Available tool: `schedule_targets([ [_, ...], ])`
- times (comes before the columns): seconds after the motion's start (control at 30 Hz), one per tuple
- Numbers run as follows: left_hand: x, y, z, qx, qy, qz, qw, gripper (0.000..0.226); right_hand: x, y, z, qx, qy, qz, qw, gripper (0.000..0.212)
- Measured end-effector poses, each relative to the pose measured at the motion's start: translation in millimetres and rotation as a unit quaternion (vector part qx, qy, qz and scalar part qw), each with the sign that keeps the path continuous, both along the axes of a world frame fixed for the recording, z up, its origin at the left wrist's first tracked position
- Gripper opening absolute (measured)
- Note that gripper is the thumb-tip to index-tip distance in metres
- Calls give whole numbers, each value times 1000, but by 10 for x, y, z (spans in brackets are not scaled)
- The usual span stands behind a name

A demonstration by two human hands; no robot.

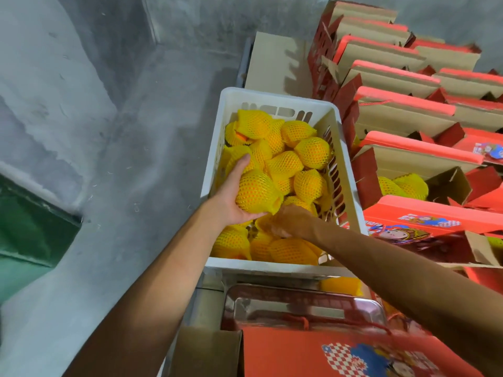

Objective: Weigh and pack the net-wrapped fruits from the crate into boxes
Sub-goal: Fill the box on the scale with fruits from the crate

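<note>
Here the left hand (pixel 239 197) grips a netted fruit (pixel 257 193) over the crate (pixel 351 186); right hand's (pixel 291 221) fingers are hidden.

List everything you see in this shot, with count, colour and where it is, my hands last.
Crate: one, white plastic, centre.
Net-wrapped fruits: many, too piled to count, orange in yellow foam net, inside the crate.
Gift boxes: many, red and brown cardboard, open, rowed at right; one holds two netted fruits.
Metal tray: one, silver, below the crate.
Printed box: one, red, bottom edge.
Floor: grey concrete, left.
Left hand: cups one netted fruit above the crate.
Right hand: reaching among the fruits; its grip is hidden.
</note>
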State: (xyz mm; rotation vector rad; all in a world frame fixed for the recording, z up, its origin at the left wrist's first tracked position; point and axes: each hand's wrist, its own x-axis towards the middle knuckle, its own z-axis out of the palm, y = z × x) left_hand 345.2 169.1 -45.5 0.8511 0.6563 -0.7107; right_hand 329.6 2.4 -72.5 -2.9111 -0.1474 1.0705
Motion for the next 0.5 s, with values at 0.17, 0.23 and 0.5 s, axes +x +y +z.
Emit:
schedule_targets([
  [0.17, 34, 8, -10, -5, -10, -21, 1000, 70, 23, 149, -103, 26, 9, -73, 997, 64],
  [0.23, 13, 10, 6, -3, -7, -26, 1000, 75, 34, 179, -119, 43, -4, -108, 993, 68],
  [0.5, -268, 49, 251, -1, 2, -64, 998, 85, -75, -4, 259, 122, -15, -118, 985, 66],
])
